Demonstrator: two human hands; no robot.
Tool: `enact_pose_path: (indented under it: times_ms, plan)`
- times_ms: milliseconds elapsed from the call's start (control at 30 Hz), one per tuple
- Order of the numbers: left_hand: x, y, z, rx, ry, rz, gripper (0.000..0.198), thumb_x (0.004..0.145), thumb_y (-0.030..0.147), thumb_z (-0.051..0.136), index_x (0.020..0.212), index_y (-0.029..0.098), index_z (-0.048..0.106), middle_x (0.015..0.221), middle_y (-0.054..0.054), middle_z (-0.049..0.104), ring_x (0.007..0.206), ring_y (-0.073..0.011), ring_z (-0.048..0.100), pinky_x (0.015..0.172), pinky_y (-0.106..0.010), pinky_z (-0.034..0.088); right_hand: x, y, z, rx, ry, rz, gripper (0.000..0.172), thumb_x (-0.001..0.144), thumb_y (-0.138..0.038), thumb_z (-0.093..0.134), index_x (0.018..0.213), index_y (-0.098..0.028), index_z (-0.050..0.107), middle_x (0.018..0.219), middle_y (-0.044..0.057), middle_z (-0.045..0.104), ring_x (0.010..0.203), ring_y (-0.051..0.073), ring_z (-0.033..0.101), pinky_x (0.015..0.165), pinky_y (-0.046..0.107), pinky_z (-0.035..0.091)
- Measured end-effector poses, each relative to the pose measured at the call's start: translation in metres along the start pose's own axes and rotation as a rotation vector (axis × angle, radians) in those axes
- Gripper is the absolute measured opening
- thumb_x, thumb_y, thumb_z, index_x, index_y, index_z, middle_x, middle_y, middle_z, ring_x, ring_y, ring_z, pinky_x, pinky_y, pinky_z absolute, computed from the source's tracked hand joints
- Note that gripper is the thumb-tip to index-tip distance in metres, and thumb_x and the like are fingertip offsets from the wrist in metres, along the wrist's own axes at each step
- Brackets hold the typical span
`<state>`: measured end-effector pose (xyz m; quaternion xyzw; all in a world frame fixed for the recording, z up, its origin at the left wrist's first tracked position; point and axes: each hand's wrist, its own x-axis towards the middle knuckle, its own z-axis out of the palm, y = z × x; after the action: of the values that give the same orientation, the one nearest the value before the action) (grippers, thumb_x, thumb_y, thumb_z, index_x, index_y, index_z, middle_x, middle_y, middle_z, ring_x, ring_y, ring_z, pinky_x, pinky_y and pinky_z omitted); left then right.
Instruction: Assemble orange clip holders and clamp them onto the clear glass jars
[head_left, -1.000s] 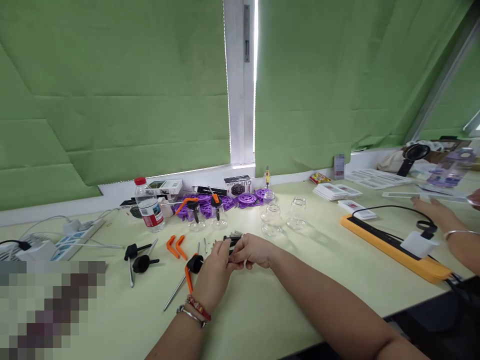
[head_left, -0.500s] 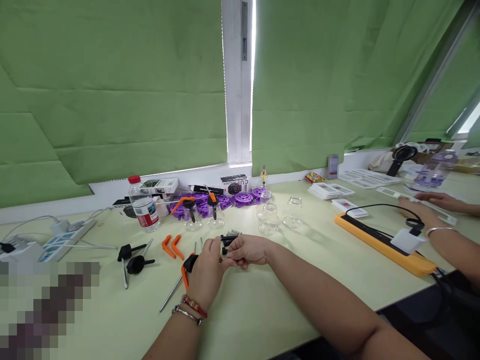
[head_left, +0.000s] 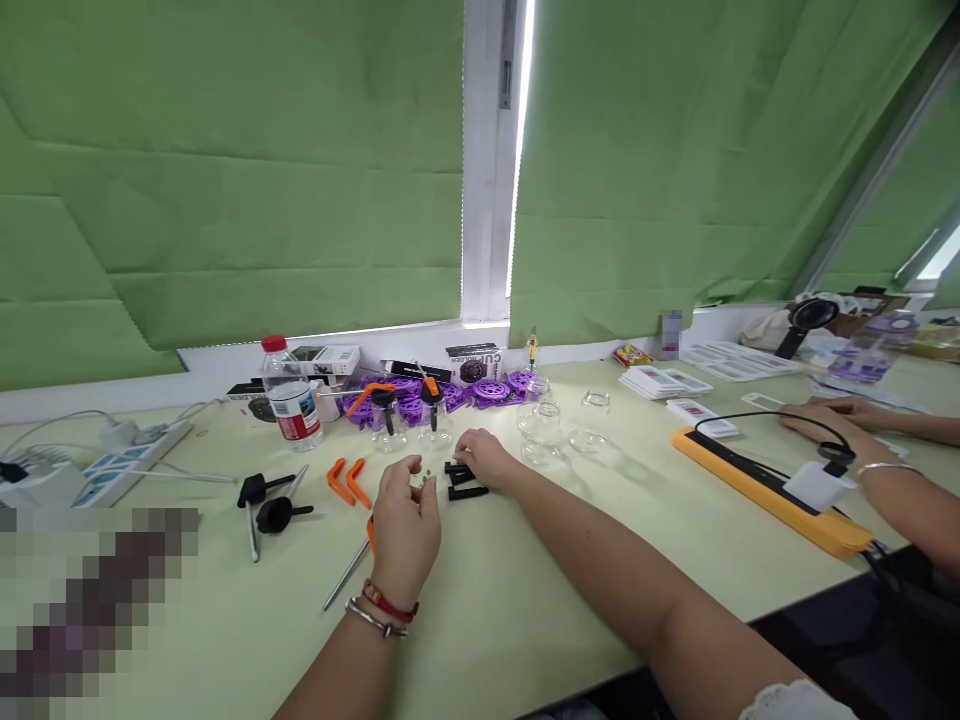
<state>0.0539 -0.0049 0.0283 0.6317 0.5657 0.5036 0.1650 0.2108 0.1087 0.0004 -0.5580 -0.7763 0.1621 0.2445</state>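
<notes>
My left hand [head_left: 407, 517] is raised over the table with curled fingers. Something small and brownish shows at its thumb and fingertips, too small to name. My right hand [head_left: 486, 458] reaches down just behind several short black parts [head_left: 466, 491], its fingers bent together and their tips partly hidden. Left of my left hand lie two bent orange pieces [head_left: 349, 482], and a metal rod [head_left: 346, 575] with another orange piece sits beside the wrist. Farther left are black spout-like parts [head_left: 277, 514] with metal rods. Two glass jars [head_left: 433, 430] with black and orange tops stand behind my hands.
Clear glass jars [head_left: 541, 425] stand right of centre. Purple plastic parts [head_left: 491, 392] and boxes line the wall. A red-capped bottle [head_left: 294, 400] and a white power strip [head_left: 139, 470] are at left. At right are an orange power strip [head_left: 765, 495] and another person's hands [head_left: 825, 420].
My hands have come apart. The right hand has moved back to the black parts, covering the springs seen earlier; the left has turned with its fingers raised. The view has shifted slightly.
</notes>
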Motion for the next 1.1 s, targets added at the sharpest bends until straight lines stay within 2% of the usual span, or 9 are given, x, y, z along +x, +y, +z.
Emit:
enact_pose_path:
  times_ms: [100,200,533,833,1100]
  plan:
    - [0.001,-0.002,0.001,-0.096,0.009,-0.113,0.028,0.082,0.033,0.052,0.106,0.019,0.053,0.109,-0.009,0.058,0.059,-0.0132,0.058,0.062,-0.032,0.048,0.002,0.002,0.006,-0.022,-0.028,-0.002,0.013,0.085,-0.018,0.055,0.082,-0.017,0.068,0.097,0.007,0.064,0.097,0.02,0.051,0.085,0.03,0.035]
    - [0.002,-0.002,0.002,-0.154,0.008,-0.156,0.028,0.08,0.033,0.054,0.104,0.019,0.055,0.108,-0.008,0.058,0.057,-0.012,0.058,0.057,-0.029,0.046,0.004,0.003,0.007,-0.033,-0.044,0.009,0.015,0.086,-0.02,0.055,0.083,-0.018,0.069,0.098,0.007,0.065,0.098,0.02,0.052,0.085,0.03,0.035]
    - [0.001,-0.002,0.001,-0.131,-0.008,-0.166,0.027,0.08,0.031,0.053,0.105,0.02,0.055,0.108,-0.008,0.059,0.058,-0.0119,0.059,0.057,-0.029,0.046,0.003,0.0,0.003,-0.017,-0.062,0.044,0.014,0.085,-0.022,0.056,0.084,-0.018,0.07,0.1,0.007,0.064,0.09,0.017,0.054,0.078,0.027,0.037]
    - [0.001,-0.001,0.001,-0.136,0.001,-0.171,0.027,0.079,0.031,0.053,0.104,0.02,0.055,0.106,-0.008,0.06,0.059,-0.0133,0.06,0.057,-0.03,0.047,0.001,0.002,0.002,0.081,-0.035,0.039,0.014,0.083,-0.021,0.057,0.08,-0.016,0.069,0.093,0.005,0.065,0.085,0.015,0.056,0.076,0.025,0.039]
    - [0.002,0.003,-0.001,-0.148,0.002,-0.203,0.027,0.08,0.03,0.051,0.105,0.019,0.053,0.106,-0.008,0.059,0.06,-0.0132,0.059,0.056,-0.029,0.047,0.004,0.015,0.004,0.188,0.041,0.107,0.028,0.092,-0.023,0.04,0.099,-0.016,0.066,0.089,0.004,0.068,0.077,0.013,0.06,0.067,0.021,0.043]
